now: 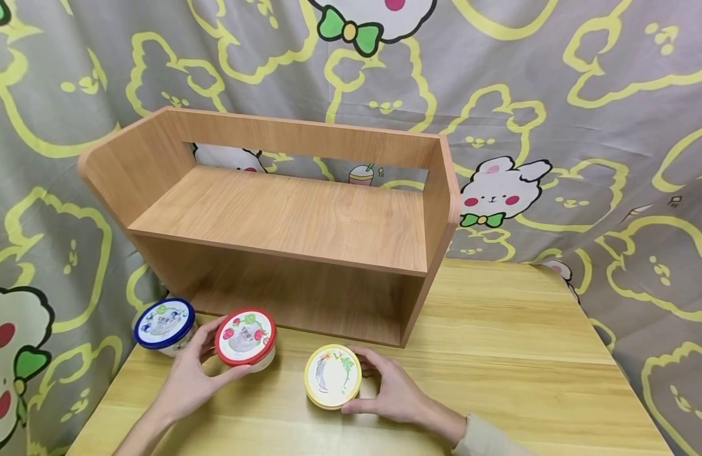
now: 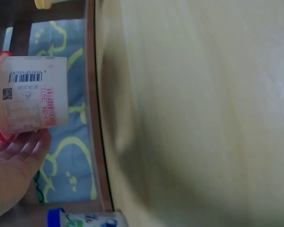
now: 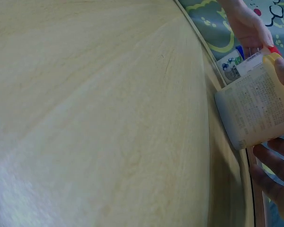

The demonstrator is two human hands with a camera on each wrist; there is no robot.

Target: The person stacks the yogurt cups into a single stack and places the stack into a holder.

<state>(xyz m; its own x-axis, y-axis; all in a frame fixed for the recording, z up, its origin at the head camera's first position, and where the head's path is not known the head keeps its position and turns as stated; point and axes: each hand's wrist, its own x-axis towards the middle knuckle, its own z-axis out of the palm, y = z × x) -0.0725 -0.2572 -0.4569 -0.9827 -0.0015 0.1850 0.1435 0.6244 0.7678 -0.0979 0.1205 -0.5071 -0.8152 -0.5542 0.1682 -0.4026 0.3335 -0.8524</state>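
Note:
My left hand point(image 1: 185, 377) grips a round paper tub with a red lid point(image 1: 245, 335), thumb on the near side and fingers on the far side. In the left wrist view the white side of this red-lidded tub point(image 2: 33, 94) shows a barcode, and its base looks raised off the table. To its right, my right hand point(image 1: 393, 389) holds a tub with a yellow lid point(image 1: 332, 377) between thumb and fingers. Printed text covers the side of the yellow-lidded tub point(image 3: 258, 104) in the right wrist view. Left of my left hand stands a blue-lidded tub point(image 1: 165, 323).
A two-tier wooden shelf point(image 1: 282, 215) stands on the wooden table point(image 1: 510, 373) behind the tubs. Its open lower compartment point(image 1: 305, 291) faces me. A grey curtain with yellow outlines point(image 1: 613, 158) hangs behind and beside the table.

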